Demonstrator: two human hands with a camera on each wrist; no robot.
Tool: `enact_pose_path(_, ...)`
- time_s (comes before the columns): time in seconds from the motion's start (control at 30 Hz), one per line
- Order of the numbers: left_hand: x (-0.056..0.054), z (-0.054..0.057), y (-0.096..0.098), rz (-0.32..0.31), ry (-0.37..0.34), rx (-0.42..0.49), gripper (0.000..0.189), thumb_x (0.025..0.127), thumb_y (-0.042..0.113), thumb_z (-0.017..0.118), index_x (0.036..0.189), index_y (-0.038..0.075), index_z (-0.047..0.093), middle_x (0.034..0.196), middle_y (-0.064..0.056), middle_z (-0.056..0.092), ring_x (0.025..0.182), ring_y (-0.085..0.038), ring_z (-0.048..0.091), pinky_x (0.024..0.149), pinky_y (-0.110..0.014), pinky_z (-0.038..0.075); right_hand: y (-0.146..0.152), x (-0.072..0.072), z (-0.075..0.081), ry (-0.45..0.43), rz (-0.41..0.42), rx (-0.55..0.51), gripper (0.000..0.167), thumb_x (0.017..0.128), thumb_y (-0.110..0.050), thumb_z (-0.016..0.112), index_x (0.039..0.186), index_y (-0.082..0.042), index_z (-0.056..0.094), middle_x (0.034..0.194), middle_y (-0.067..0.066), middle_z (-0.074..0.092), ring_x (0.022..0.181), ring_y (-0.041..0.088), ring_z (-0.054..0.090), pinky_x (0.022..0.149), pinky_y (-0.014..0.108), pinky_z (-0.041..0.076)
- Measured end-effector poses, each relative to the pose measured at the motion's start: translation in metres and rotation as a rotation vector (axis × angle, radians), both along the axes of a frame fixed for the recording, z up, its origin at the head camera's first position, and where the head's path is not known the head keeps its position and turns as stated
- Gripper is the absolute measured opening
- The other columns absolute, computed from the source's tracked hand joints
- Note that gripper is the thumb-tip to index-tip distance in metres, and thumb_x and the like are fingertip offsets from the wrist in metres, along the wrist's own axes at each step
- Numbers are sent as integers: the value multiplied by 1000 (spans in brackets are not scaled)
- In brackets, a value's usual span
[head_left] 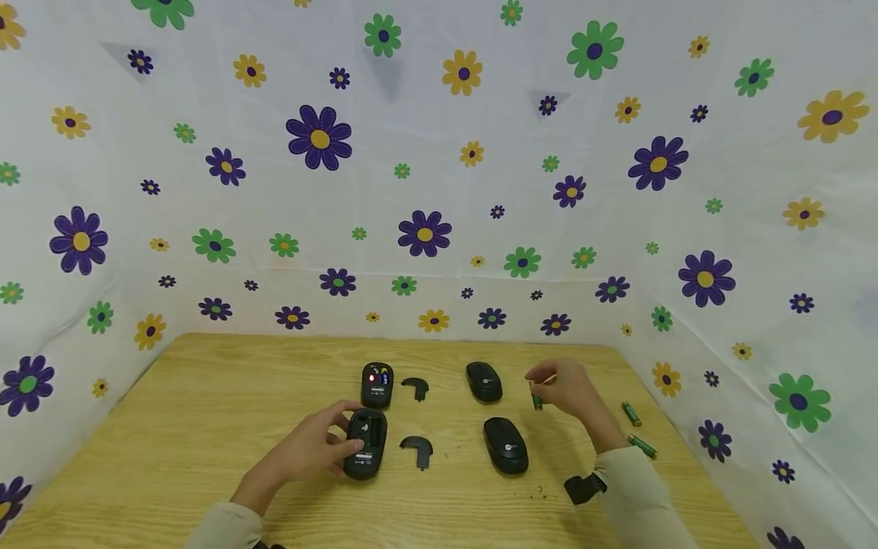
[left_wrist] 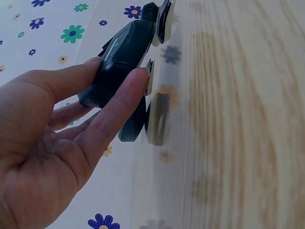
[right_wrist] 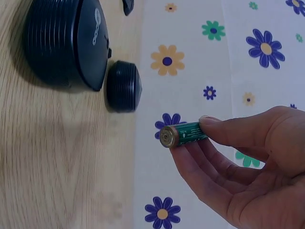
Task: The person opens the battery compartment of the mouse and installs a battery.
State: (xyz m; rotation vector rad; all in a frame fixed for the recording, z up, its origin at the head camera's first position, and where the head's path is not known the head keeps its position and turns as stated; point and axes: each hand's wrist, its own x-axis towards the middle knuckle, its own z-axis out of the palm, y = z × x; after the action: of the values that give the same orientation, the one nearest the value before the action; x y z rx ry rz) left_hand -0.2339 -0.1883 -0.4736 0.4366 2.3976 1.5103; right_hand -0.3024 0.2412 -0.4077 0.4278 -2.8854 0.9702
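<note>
My left hand (head_left: 312, 446) grips a black computer mouse (head_left: 366, 446) by its sides, thumb and fingers around it. The mouse is underside up, its battery compartment uncovered; in the left wrist view the mouse (left_wrist: 121, 57) is tilted. Between thumb and fingers, my right hand (head_left: 565, 387) pinches a green battery (right_wrist: 188, 134) above the table, its flat metal end showing in the right wrist view. Behind the held mouse lies another upturned mouse (head_left: 377, 385) with a red light glowing. Two curved black battery covers, a near one (head_left: 418, 451) and a far one (head_left: 415, 386), lie to the right.
Two more black mice, a near one (head_left: 506, 446) and a far one (head_left: 484, 381), sit upright right of the covers. Two green batteries, one farther (head_left: 631, 413) and one nearer (head_left: 642, 446), lie by the wooden table's (head_left: 261, 366) right edge. Flowered cloth (head_left: 425, 191) surrounds the table.
</note>
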Motion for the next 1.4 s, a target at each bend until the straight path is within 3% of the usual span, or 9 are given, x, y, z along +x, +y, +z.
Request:
enact_pose_path(0.23,-1,-2,0,-16,-1,18,56,97,13,72,146,8,46,117,-23,60,94,-24,74,64,-40,66,-18,0,1,14,37,0,13,91,0,72,102,1,78,96,17,75,83,26,74,71,38,65)
enact_pose_path(0.63,-1,-3,1,-21,2,3,56,97,15,72,147,9,46,118,-23,61,95,-25,74,64,-39,66,-46,5,-2,-44,57,-90,14,93,0,71,106,3,76,100,17,73,83,22,73,69,34,65)
enact_pose_path(0.8,-1,-3,1,-21,4,-2,57,97,16,73,147,9,46,118,-22,61,95,-25,74,64,-38,66,-61,4,-5,-23,93,-94,12,93,-2,72,104,-1,78,100,14,74,84,22,72,71,35,65)
enact_pose_path(1.03,0,-3,1,-29,1,17,57,98,15,72,148,8,45,118,-23,61,96,-26,74,64,-39,66,-81,5,-5,-48,79,-134,14,93,0,72,105,-2,79,104,14,74,92,23,72,76,37,65)
enact_pose_path(1.4,0,-2,1,-27,-2,24,56,98,15,72,147,8,46,117,-23,61,95,-26,75,64,-40,67,-105,7,-5,-90,141,-223,14,94,1,70,107,1,76,100,16,75,82,21,75,72,32,66)
